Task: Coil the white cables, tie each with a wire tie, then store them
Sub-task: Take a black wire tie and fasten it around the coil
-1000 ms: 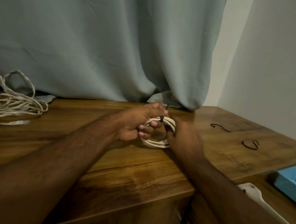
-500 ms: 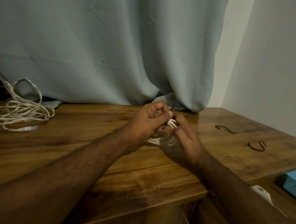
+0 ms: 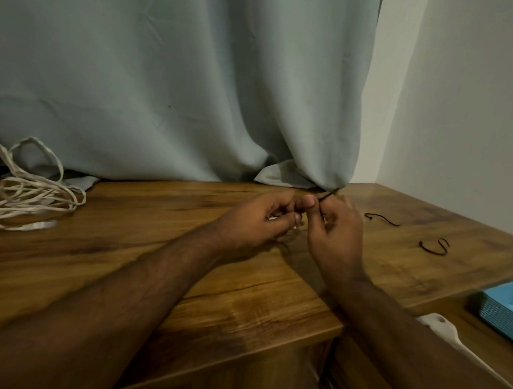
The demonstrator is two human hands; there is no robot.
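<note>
Two hands meet at frame centre | left hand (image 3: 260, 217) and right hand (image 3: 335, 229) now pinch thin black wire tie (image 3: 328, 195), raised since earlier | small white cable coil (image 3: 273, 218) nearly hidden | tying likely underway

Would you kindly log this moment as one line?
step: tying coil | left hand: grips coiled white cable | right hand: pinches black wire tie | spare ties on table
</note>
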